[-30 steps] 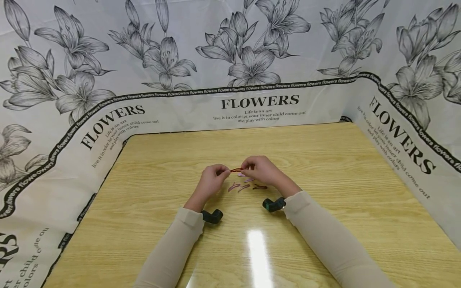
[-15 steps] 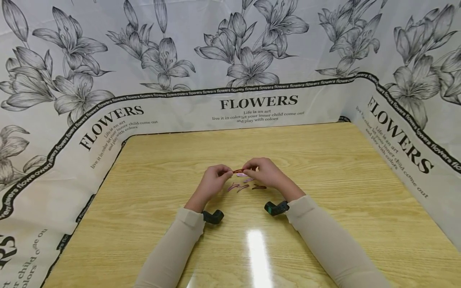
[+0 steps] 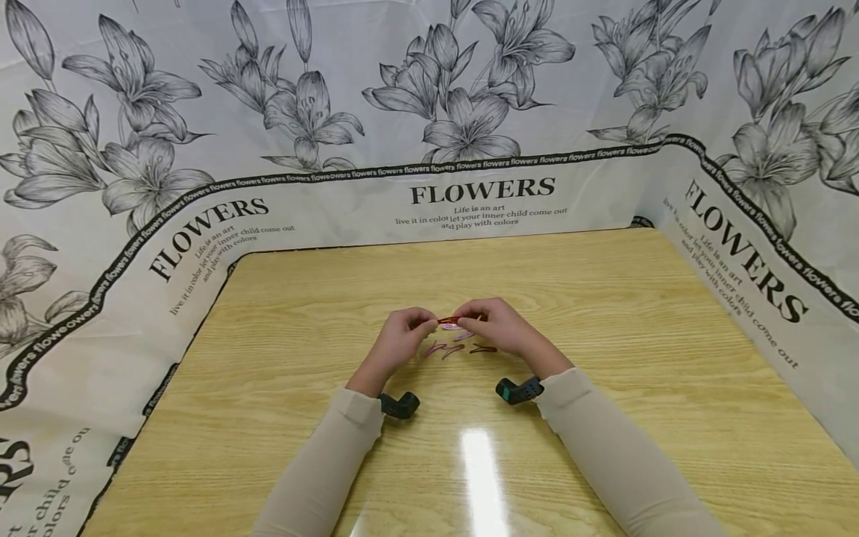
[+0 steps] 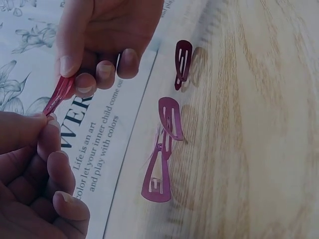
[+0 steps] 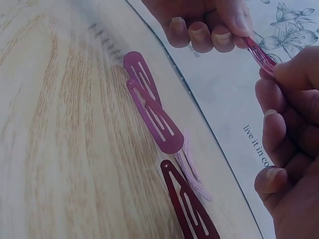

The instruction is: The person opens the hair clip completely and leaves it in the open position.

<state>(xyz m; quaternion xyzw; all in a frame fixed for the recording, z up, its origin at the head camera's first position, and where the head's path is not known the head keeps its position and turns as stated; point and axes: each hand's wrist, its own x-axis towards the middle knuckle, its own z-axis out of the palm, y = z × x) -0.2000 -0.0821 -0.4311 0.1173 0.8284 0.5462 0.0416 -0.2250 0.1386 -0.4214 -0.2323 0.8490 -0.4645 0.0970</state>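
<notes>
A red snap hair clip (image 3: 447,321) is held above the table between both hands. My left hand (image 3: 396,337) pinches one end with thumb and index finger, and my right hand (image 3: 499,328) pinches the other end. Seen edge-on in the left wrist view, the red hair clip (image 4: 59,93) has its tips covered by fingers. On the table below lie two purple-pink hair clips, one (image 5: 158,122) overlapping the other (image 5: 135,63). A dark red hair clip (image 4: 183,60) lies nearby. Paler pink clips (image 5: 190,172) are partly hidden behind these.
The wood-grain table (image 3: 322,298) is bordered by a white cloth (image 3: 322,212) with flower prints and lettering at the back and sides. A dark wrist device hangs at each wrist, left device (image 3: 400,405) and right device (image 3: 519,390). Light glares on the front of the table.
Both hands have shifted slightly to the right with the red hair clip and now sit a little closer together. The clips on the table have stayed put.
</notes>
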